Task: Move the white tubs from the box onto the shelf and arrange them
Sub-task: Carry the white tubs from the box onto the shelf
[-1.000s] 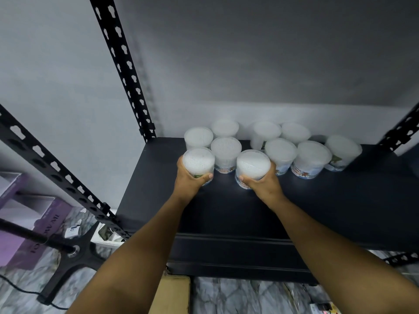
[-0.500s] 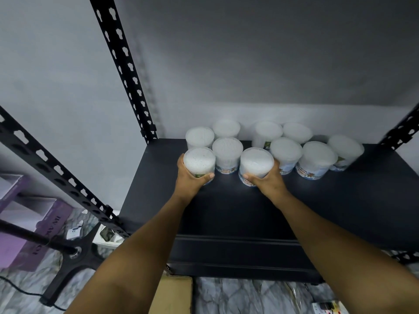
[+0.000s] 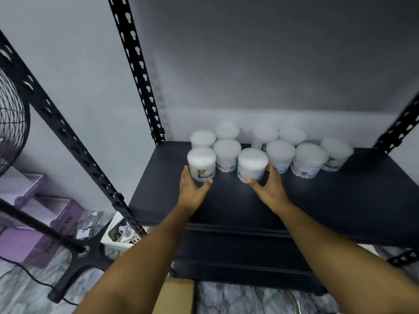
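Note:
Several white tubs with printed labels stand in a cluster at the back of the black shelf board (image 3: pixel 328 205). Two more stand in front of them. My left hand (image 3: pixel 192 189) wraps the left front tub (image 3: pixel 201 162) from below, thumb on its right side. My right hand (image 3: pixel 269 189) grips the right front tub (image 3: pixel 252 164), which leans slightly and sits close against the tubs behind it. Both tubs rest on the shelf. A corner of the cardboard box (image 3: pixel 176 295) shows below, between my forearms.
Black perforated uprights (image 3: pixel 136 71) frame the shelf at left and right, and a second black shelf lies below. On the marble floor at left are a fan (image 3: pixel 11 118) with its black stand base (image 3: pixel 84 254), purple boxes (image 3: pixel 25 236) and a white basket (image 3: pixel 122 232).
Both hands have stayed on the two front tubs, easing them a little closer to the cluster. The view has shifted left, bringing the fan into sight.

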{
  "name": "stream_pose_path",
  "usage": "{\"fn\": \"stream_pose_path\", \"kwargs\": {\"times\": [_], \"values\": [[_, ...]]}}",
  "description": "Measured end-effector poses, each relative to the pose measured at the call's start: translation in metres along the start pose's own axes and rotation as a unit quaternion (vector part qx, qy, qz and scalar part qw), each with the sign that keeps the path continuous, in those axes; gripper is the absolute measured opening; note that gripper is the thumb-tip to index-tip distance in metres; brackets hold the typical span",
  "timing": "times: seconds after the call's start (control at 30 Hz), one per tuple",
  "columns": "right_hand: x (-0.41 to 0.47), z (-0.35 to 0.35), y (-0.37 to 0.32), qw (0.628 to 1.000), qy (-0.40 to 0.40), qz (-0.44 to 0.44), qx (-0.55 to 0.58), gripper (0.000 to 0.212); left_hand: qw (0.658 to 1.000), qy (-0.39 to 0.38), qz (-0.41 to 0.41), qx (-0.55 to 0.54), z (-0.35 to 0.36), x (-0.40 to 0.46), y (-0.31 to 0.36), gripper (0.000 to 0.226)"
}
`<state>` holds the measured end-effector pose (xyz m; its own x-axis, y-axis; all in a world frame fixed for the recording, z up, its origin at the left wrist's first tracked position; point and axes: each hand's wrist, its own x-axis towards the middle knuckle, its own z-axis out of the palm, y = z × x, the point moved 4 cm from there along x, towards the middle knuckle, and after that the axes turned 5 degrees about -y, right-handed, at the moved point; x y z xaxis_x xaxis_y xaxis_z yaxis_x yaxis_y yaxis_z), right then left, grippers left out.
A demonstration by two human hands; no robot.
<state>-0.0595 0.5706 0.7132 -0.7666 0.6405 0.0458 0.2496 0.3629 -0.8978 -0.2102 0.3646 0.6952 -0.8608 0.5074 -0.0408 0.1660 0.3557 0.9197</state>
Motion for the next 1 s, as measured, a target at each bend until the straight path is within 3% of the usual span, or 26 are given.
{"fn": "stream_pose_path", "kwargs": {"times": [0.13, 0.23, 0.33, 0.63, 1.0], "values": [[-0.036, -0.013, 0.002, 0.987, -0.024, -0.031, -0.157, 0.088, 0.987, -0.002, 0.017, 0.161, 0.009, -0.043, 0.008, 0.087], [-0.067, -0.022, 0.006, 0.948, -0.067, -0.02, -0.311, 0.084, 0.955, -0.015, 0.033, 0.294, 0.019, -0.083, 0.021, 0.08], [-0.102, -0.031, 0.009, 0.925, -0.105, -0.03, -0.364, 0.08, 0.918, -0.045, 0.035, 0.393, 0.033, -0.121, 0.028, 0.076], [-0.194, -0.024, 0.022, 0.898, -0.195, -0.026, -0.393, 0.081, 0.899, -0.081, -0.016, 0.43, 0.04, -0.224, 0.009, 0.077], [-0.255, 0.062, 0.011, 0.877, -0.276, -0.077, -0.386, 0.081, 0.905, -0.056, -0.092, 0.411, -0.026, -0.298, -0.053, 0.074]]}}
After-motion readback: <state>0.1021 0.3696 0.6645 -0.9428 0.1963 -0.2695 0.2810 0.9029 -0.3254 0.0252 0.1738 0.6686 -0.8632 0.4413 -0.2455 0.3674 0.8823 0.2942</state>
